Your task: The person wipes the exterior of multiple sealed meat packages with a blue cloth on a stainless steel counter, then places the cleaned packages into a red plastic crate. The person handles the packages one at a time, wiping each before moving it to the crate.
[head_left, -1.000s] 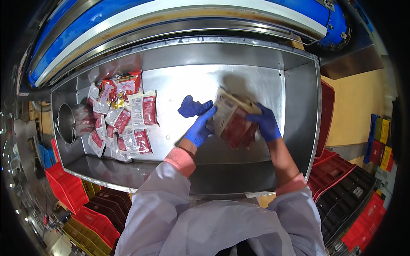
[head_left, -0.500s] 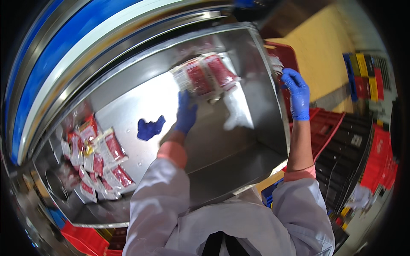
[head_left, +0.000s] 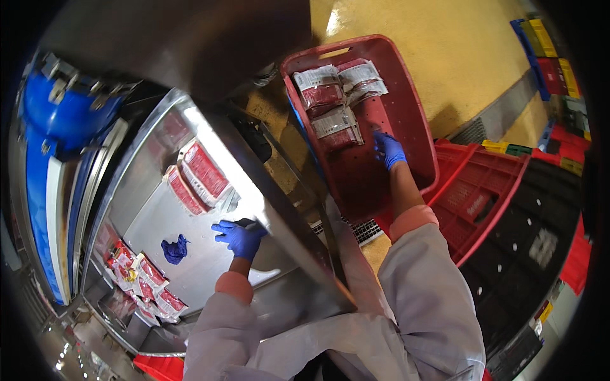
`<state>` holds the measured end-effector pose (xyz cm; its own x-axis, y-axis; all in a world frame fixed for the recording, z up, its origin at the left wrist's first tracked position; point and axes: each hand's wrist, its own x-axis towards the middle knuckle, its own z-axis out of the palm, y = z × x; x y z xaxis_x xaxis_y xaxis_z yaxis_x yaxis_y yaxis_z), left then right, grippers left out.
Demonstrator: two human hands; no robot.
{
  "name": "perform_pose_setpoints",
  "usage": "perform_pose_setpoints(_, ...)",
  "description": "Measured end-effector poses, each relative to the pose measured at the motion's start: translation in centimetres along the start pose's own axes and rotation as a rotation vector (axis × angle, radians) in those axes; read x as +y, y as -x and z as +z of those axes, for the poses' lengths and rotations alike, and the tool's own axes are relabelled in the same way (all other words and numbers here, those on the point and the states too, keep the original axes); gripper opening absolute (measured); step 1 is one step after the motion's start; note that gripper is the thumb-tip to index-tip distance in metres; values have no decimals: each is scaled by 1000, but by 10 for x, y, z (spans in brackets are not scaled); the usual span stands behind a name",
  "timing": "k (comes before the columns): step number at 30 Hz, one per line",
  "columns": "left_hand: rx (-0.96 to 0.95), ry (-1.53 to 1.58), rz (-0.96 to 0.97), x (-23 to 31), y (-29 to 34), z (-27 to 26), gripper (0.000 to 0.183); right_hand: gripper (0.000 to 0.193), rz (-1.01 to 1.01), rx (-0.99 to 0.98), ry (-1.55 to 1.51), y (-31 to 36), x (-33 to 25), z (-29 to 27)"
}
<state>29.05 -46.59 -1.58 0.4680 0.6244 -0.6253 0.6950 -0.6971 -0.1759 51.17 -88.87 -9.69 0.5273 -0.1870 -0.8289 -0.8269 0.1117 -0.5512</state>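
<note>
Red meat showed through the clear vacuum packs lying in the far end of the red crate, each with a pale label end, four or so of them overlapping against the crate's back wall. The right hand, in a blue glove, hung inside that crate just beside the packs with its fingers spread loose and nothing in them. Two more long red packs lay side by side on the steel trough, well apart from a heap of smaller red and white packs crowded at its near left end. The left hand, also blue-gloved, rested flat and empty on the trough floor near its right wall, fingers open. A crumpled blue glove lay on the steel just left of that hand. The red crate sat on a stack of further red crates, with black crates beside them. Behind the trough ran a blue machine housing. The floor was yellow, and coloured crates stood along its far edge.
</note>
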Motion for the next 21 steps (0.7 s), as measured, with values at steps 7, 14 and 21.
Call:
perform_pose_setpoints(7, -54, -398, 141, -33, -12, 44, 124, 67, -168, -10, 105, -129, 42, 18)
perform_pose_setpoints(14, -128, -475, 149, -37, 3, 53, 126, 66, -61, -253, -116, -141, 36, 54)
perform_pose_setpoints(21, -134, -475, 180, -28, -3, 50, 129, 45, -213, -241, -172, -114, 38, 67)
